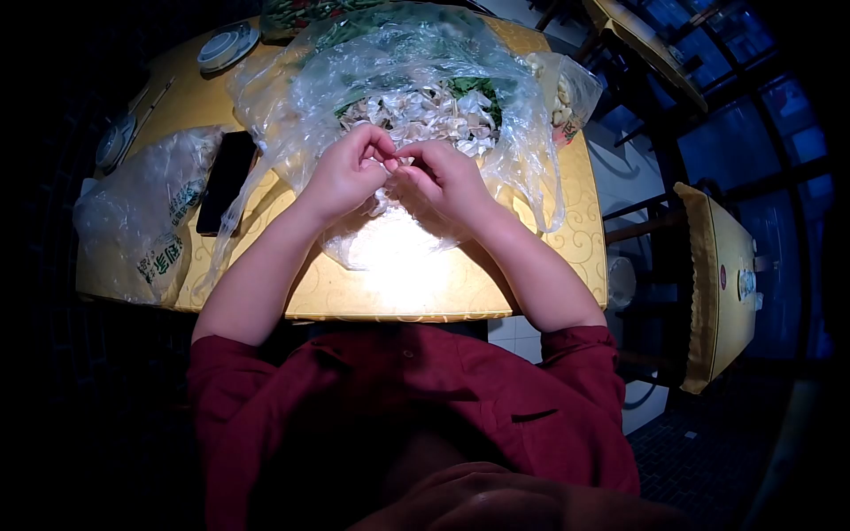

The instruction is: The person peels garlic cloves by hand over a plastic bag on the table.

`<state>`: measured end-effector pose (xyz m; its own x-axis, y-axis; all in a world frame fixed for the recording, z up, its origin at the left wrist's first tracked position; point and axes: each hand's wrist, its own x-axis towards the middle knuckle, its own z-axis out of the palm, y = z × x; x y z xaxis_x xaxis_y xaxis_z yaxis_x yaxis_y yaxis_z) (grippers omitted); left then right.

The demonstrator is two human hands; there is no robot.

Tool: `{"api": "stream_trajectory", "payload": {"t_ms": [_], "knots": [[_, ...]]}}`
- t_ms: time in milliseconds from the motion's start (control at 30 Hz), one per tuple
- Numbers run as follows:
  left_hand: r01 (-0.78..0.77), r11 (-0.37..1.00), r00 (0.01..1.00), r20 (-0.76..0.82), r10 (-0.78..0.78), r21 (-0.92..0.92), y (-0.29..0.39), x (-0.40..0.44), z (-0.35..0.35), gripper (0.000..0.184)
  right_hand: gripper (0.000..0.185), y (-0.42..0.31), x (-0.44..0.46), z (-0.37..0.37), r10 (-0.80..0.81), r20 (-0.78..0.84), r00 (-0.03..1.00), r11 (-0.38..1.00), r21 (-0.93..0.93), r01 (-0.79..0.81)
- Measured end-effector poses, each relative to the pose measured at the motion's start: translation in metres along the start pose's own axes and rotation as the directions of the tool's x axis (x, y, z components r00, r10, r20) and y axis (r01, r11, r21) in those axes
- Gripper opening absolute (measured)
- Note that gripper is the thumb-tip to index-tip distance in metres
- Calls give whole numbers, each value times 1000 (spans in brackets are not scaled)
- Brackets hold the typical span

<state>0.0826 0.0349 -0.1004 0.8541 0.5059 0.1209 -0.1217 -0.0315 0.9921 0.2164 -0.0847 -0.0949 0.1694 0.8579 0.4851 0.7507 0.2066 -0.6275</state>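
Observation:
My left hand [354,173] and my right hand [445,180] meet fingertip to fingertip above the table, both closed in a pinch. Whatever lies between their fingers is too small and hidden to make out. Just beyond them is a heap of papery white and brownish skins, which look like garlic skins [421,117], on a large clear plastic bag [390,66]. Green leaves [478,88] show beside the heap and through the plastic. More pale scraps lie on the plastic beneath my hands, where the light is glaring.
At the right, a clear bag [567,93] holds pale, clove-like pieces. To the left lie a dark, flat, phone-like object [226,183] and a printed plastic bag [146,221]. Stacked dishes [228,47] sit at the back left of the yellow-clothed table [580,239]. Another table [722,283] stands right.

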Motion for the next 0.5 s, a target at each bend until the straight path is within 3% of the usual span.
{"api": "stream_trajectory", "payload": {"t_ms": [267,500], "knots": [[-33,999,999,16,32,39,3,0,2,19,21,1,-1,0,-15,-14,1000,1000,0,15],[76,993,996,31,-79,84,11,-3,1,16,23,-1,-1,3,-74,20,997,993,-89,76]]}}
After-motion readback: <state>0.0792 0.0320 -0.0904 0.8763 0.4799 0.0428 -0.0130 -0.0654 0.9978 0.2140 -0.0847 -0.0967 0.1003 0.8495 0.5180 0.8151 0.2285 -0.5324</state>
